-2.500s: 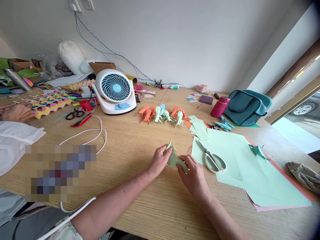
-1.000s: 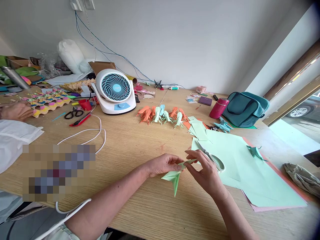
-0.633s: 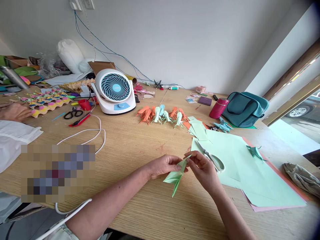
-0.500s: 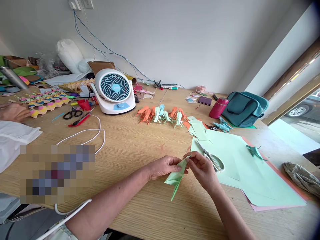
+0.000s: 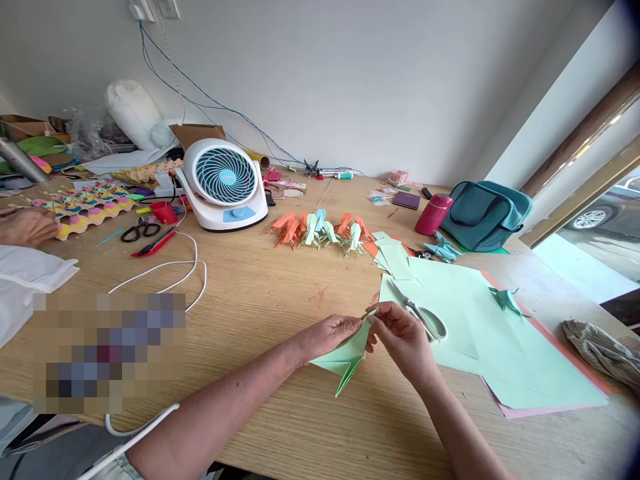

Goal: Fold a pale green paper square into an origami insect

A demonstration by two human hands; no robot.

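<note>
Pale-green folded paper (image 5: 347, 352), creased, pointed lower tips.

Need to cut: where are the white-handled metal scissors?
In the head view, the scissors lie right of centre on the pale green paper sheet, beside the bare right hand.

Paper (image 5: 346, 352): pale green, folded, sharply creased; tilted, narrow point downward; held between left hand (image 5: 327, 335) and right hand (image 5: 404, 339).

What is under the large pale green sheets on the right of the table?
An orange sheet shows along their right edge and a pink sheet along the near edge. How far either extends beneath, or whether anything else lies there, is covered.
</note>
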